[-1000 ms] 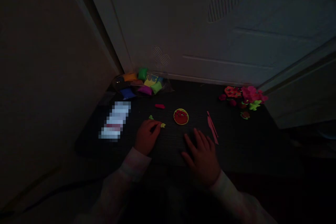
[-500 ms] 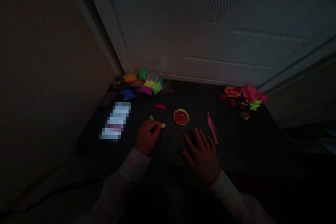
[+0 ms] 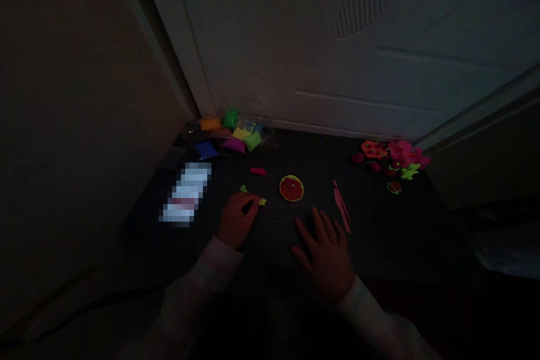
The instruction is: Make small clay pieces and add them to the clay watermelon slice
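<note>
My left hand rests on the dark table with its thumb and forefinger pinched at a small piece of yellow clay. Just beyond its knuckles lies a bit of green clay, partly covered. My right hand lies palm down with its fingers spread, holding nothing. Between and beyond the hands sits a round red clay disc with a yellow rim and small bits on top. Right of it are pink modelling tools, one shaped like a knife. A red clay roll lies farther back.
A clear bag with several coloured clay packets lies at the back left. Before it is a blurred bright rectangle. Several finished-looking clay shapes cluster at the back right. A white panel with heart reliefs rises behind the table.
Both hands hold nearly the same place and pose. The view has shifted very slightly; the clay pieces and tools lie as before.
</note>
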